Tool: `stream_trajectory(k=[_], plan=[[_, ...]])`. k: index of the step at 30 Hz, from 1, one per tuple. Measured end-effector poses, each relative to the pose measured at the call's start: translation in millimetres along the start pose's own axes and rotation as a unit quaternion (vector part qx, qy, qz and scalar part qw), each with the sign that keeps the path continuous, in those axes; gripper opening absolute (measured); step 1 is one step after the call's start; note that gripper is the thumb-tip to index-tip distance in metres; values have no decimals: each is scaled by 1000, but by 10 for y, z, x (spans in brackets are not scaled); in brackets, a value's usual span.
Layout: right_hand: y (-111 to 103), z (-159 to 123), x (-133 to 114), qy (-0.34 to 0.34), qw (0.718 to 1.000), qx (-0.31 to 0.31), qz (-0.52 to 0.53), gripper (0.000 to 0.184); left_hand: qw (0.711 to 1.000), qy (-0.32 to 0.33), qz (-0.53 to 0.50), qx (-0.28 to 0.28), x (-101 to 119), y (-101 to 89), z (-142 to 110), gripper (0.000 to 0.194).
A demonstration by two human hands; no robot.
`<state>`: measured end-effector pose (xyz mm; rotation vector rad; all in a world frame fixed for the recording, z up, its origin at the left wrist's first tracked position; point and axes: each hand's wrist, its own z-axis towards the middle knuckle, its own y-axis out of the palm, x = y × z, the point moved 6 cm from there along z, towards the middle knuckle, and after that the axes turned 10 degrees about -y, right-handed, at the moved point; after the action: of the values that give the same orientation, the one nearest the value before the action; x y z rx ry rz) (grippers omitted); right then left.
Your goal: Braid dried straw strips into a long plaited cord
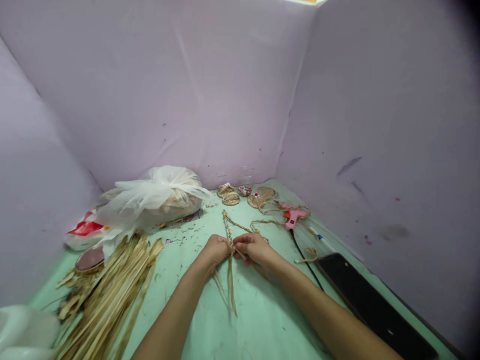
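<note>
One braid (228,229) between both hands (218,248).

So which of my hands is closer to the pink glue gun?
Your right hand. It's nearer you than the pink glue gun and to its left, not touching it; your left hand is farther left, with the right hand between.

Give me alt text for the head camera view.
Two bare hands, left and right, work a braided cord on a green table, with dried strips and a plastic bag left, a pink glue gun right.
</note>
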<state>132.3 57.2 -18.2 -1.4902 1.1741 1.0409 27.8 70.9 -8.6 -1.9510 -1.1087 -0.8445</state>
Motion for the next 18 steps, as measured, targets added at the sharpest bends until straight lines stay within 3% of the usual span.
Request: stream_trajectory(k=[3,11,18], plan=[[21,25,11,-1,1000,-17,4,8,1000,6,20,-2,15,3,-13,13],[-6,214,111,-39,997,-5,-72,11,997,2,72,13,-14,-31,3,13],[-8,174,43,-48,994,1,-95,9,983,2,157,95,-52,-106,67,11]])
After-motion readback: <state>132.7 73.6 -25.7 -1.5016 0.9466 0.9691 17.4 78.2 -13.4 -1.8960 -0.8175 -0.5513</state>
